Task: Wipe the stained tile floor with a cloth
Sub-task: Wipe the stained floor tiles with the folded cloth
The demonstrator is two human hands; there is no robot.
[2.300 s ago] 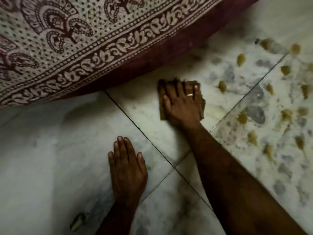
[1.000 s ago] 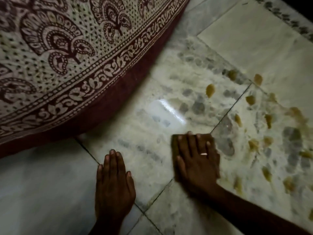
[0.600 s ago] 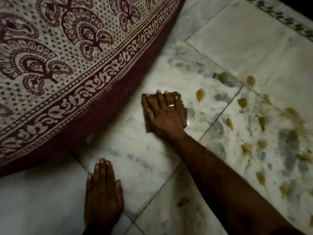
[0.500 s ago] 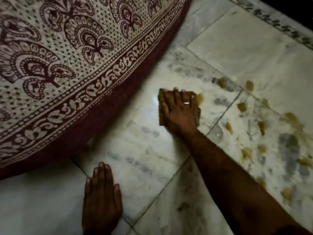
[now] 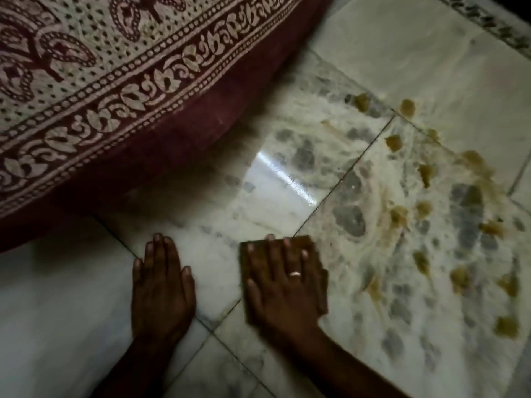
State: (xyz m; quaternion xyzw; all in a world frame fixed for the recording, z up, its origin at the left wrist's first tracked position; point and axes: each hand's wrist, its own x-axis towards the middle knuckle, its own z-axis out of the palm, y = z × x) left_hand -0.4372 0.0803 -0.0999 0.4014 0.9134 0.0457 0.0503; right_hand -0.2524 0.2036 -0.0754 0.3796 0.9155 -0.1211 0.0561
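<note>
Cloth (image 5: 314,271) pressed flat under the right hand (image 5: 284,285), left hand (image 5: 162,285) flat, bracing on the floor (image 5: 57,311); wiping mid-task, next stroke should probably reach the stains (image 5: 425,214) right.

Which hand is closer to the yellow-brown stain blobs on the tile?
Right. The right hand presses the brown cloth flat just left of the stain blobs; the left hand rests flat on the tile floor farther left.
</note>
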